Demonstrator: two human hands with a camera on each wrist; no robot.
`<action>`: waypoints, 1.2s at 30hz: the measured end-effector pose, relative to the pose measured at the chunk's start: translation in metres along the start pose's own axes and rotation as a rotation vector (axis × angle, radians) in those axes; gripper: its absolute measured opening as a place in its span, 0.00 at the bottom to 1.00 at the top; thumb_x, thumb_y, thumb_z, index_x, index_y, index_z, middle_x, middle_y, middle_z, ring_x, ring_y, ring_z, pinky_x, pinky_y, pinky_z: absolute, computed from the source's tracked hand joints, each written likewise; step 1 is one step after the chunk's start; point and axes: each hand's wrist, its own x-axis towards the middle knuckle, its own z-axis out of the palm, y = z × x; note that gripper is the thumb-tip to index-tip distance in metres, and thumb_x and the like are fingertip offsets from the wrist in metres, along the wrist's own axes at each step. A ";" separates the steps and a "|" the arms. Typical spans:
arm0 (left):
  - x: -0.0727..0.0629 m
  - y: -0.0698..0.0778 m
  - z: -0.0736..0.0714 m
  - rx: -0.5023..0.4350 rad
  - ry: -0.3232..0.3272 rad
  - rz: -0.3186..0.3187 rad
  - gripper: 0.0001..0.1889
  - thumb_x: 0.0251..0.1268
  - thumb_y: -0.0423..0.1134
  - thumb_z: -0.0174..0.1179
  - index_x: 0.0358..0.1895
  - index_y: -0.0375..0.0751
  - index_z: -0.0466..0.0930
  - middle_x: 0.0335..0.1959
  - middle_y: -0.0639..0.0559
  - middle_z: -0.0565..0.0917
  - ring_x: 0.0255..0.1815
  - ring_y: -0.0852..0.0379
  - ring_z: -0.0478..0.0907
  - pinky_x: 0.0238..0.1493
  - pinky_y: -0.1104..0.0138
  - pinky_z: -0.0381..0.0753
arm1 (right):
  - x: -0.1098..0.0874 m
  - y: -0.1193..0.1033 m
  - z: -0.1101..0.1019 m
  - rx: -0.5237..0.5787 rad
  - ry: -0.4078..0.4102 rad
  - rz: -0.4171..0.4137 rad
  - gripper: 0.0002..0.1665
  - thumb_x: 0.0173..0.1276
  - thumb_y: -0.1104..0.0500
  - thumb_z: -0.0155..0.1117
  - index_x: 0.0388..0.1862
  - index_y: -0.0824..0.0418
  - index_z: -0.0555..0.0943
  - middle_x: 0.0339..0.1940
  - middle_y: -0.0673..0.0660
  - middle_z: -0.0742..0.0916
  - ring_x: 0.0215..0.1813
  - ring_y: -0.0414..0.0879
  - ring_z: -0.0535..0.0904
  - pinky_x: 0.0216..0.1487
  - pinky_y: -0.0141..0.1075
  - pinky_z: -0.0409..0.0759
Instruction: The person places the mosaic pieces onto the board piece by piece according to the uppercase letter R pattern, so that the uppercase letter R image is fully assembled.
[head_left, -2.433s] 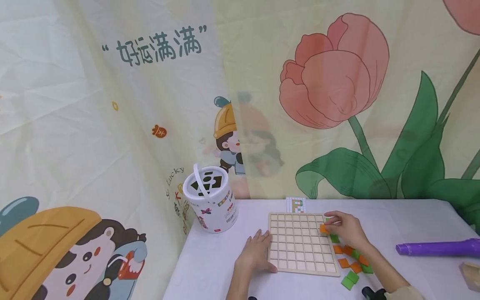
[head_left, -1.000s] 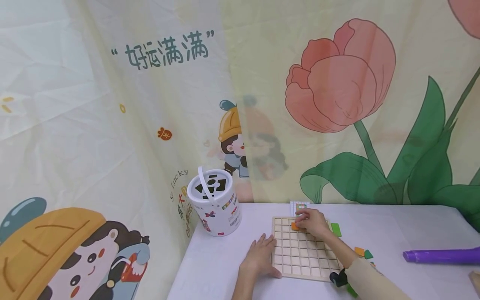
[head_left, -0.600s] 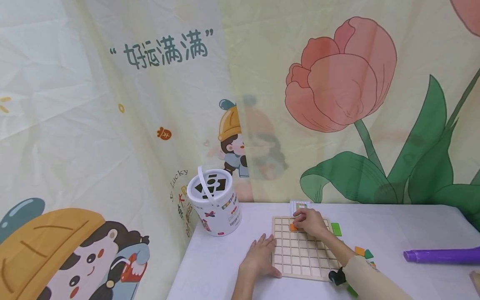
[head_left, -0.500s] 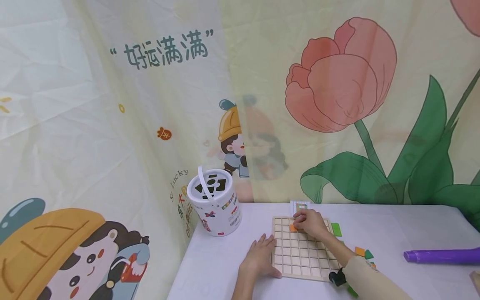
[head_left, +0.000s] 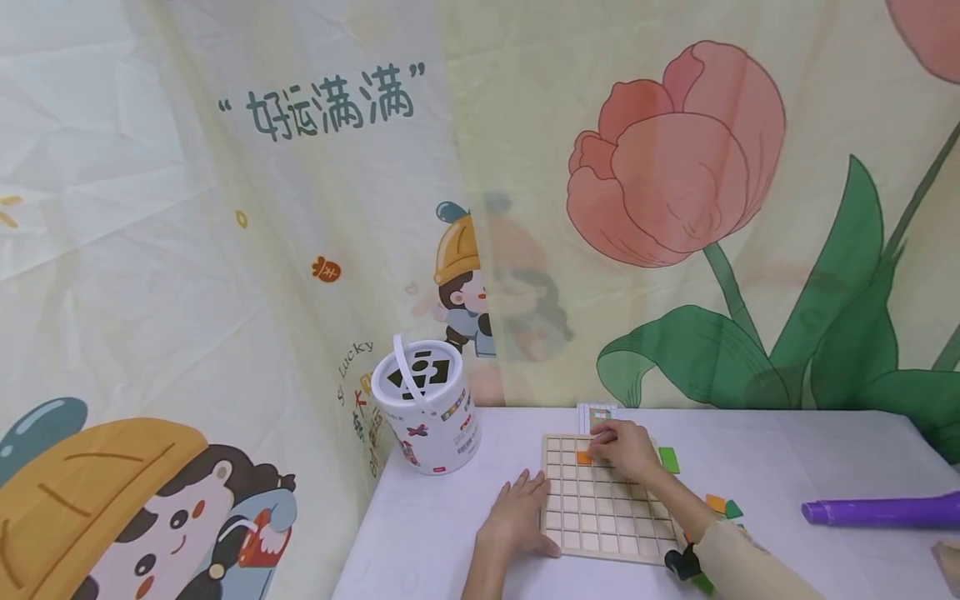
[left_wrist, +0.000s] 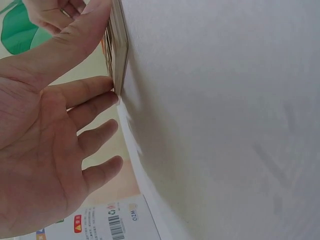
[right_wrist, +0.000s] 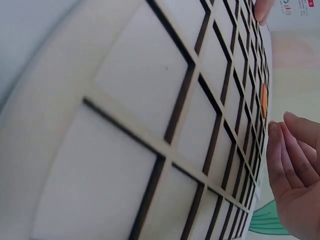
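A pale wooden grid board (head_left: pixel 600 521) lies on the white table. An orange square tile (head_left: pixel 583 457) sits at the board's far part, left of my right hand (head_left: pixel 626 452). In the right wrist view the thumb and bent fingers (right_wrist: pixel 275 132) of that hand come together at the tips, right beside the orange tile (right_wrist: pixel 264 100), with nothing visible between them. Flat along the board's left side is my left hand (head_left: pixel 513 517). Its fingers are spread, and the left wrist view has the thumb and foremost fingertips against the board's edge (left_wrist: pixel 119 55).
Behind the board is a small pattern card (head_left: pixel 597 414), partly covered by the right hand. Green tiles (head_left: pixel 669 460) and orange tiles (head_left: pixel 716 503) lie to the right, some hidden under the sleeve. A white lidded bucket (head_left: pixel 435 433) stands left; a purple tube (head_left: pixel 881 510) lies far right.
My right hand has carried the orange tile leftward from the board's right edge onto its far part. Over the last half second both hands barely move. The left hand keeps its place.
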 end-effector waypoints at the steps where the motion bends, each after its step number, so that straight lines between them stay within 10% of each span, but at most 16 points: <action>1: 0.000 0.000 0.000 -0.003 0.001 0.001 0.55 0.38 0.55 0.86 0.75 0.42 0.72 0.79 0.50 0.70 0.82 0.46 0.61 0.80 0.46 0.63 | -0.001 0.000 -0.003 -0.004 0.010 -0.006 0.15 0.64 0.62 0.78 0.48 0.64 0.88 0.31 0.46 0.91 0.35 0.41 0.87 0.42 0.41 0.86; 19: 0.001 -0.002 0.004 -0.019 0.010 0.003 0.55 0.36 0.55 0.86 0.75 0.43 0.73 0.78 0.50 0.71 0.81 0.46 0.61 0.79 0.46 0.63 | -0.024 0.009 -0.058 -0.066 0.129 0.018 0.13 0.72 0.61 0.69 0.52 0.67 0.86 0.34 0.52 0.90 0.36 0.49 0.88 0.34 0.36 0.83; 36: 0.000 -0.003 0.003 -0.040 0.015 0.015 0.55 0.36 0.54 0.86 0.74 0.42 0.74 0.77 0.49 0.72 0.81 0.44 0.62 0.79 0.45 0.64 | -0.040 0.041 -0.084 -0.334 0.099 0.104 0.19 0.63 0.67 0.64 0.52 0.74 0.84 0.47 0.70 0.88 0.47 0.63 0.84 0.50 0.59 0.84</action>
